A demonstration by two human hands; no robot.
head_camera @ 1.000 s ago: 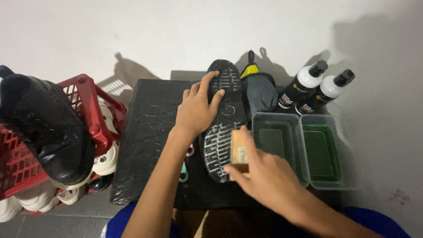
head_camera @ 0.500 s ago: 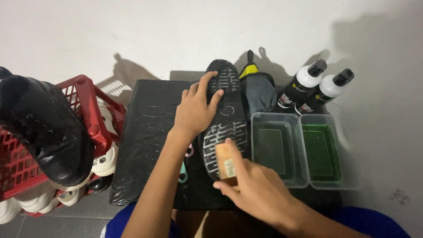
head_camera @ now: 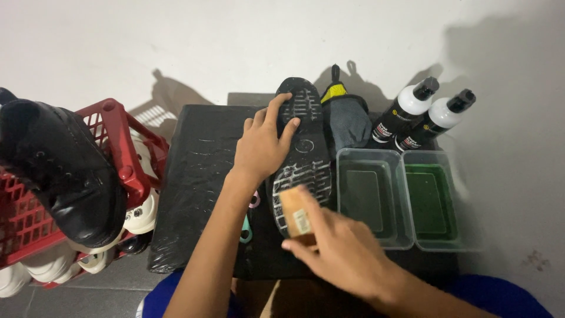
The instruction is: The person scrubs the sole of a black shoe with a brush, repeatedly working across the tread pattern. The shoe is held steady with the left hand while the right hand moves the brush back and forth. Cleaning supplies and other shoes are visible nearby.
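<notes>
A black shoe (head_camera: 309, 150) lies sole up on a black mat (head_camera: 197, 171), its tread streaked with white foam. My left hand (head_camera: 262, 144) presses flat on the sole's upper left side, holding the shoe down. My right hand (head_camera: 341, 247) grips a wooden brush (head_camera: 294, 213) and holds it against the heel end of the sole. The brush's bristles are hidden beneath it.
Two clear tubs (head_camera: 371, 197) (head_camera: 435, 200) of greenish liquid sit right of the shoe. Two black-and-white spray bottles (head_camera: 406, 112) (head_camera: 438, 121) and a grey cloth (head_camera: 347, 121) stand behind them. At left, a red crate (head_camera: 126, 159) carries a black boot (head_camera: 65, 171) and white shoes.
My right hand has slid the brush leftward and down along the sole, from beside the tub to the heel end. My left hand stays put on the shoe.
</notes>
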